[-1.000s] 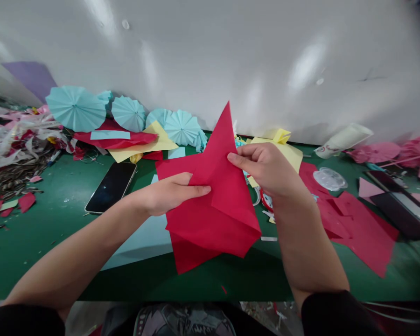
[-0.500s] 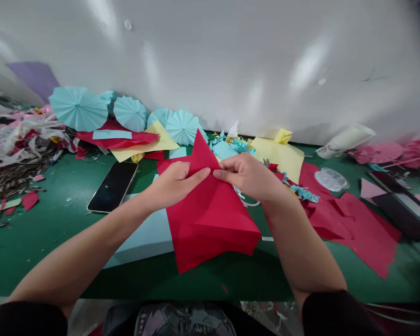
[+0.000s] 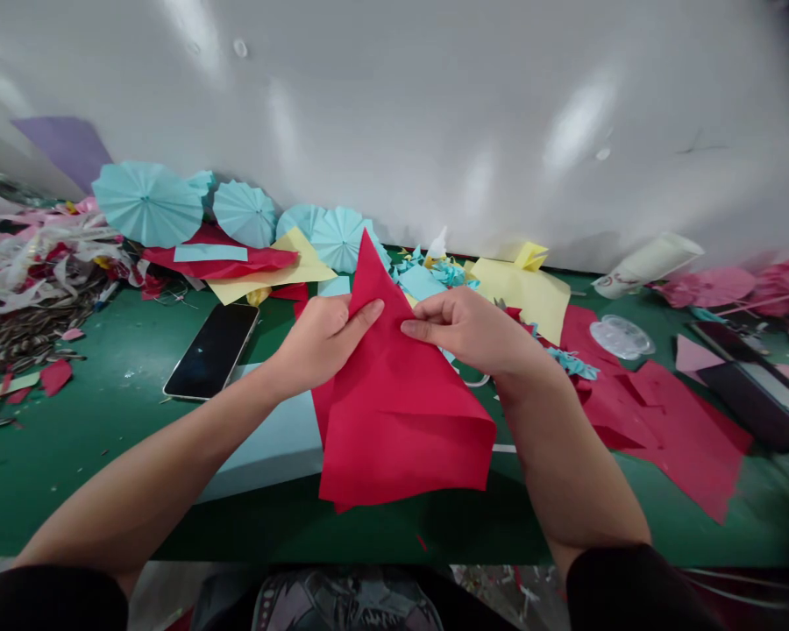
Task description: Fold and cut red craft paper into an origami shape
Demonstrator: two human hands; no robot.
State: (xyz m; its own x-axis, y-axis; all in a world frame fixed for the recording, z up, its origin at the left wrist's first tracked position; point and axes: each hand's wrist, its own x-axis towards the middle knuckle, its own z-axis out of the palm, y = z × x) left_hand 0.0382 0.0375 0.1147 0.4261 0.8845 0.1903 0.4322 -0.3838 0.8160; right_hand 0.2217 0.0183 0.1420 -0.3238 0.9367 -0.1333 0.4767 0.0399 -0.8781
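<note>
Before a pale wall [image 3: 394, 114], a green tabletop [image 3: 92, 482] is spread with coloured paper. Over its middle, a folded red paper sheet [image 3: 408, 394] is held up, its sharp corner pointed toward the wall and its broad end left hanging on the near side. To the right of this sheet, loose red sheets [image 3: 664, 429] are laid out, apparently so that they are kept apart from it. Below its left side, a light-blue sheet [image 3: 273, 447] is partly covered. Beyond it to the right, a yellow sheet [image 3: 532, 294] is seen; beyond it to the left, pleated light-blue rosettes [image 3: 145, 203] are stood by the wall, probably so that their folds are not crushed. At its upper left, the sheet is gripped by the left hand [image 3: 325, 342], thumb on top, seemingly to steady the fold. At its right edge, it is pinched by the right hand [image 3: 466, 333] between thumb and fingers, likely so that the layers are kept together. To its left, a smartphone [image 3: 211, 352] is laid screen up. On its near side, a tiny red scrap [image 3: 422, 543] is seen.
</note>
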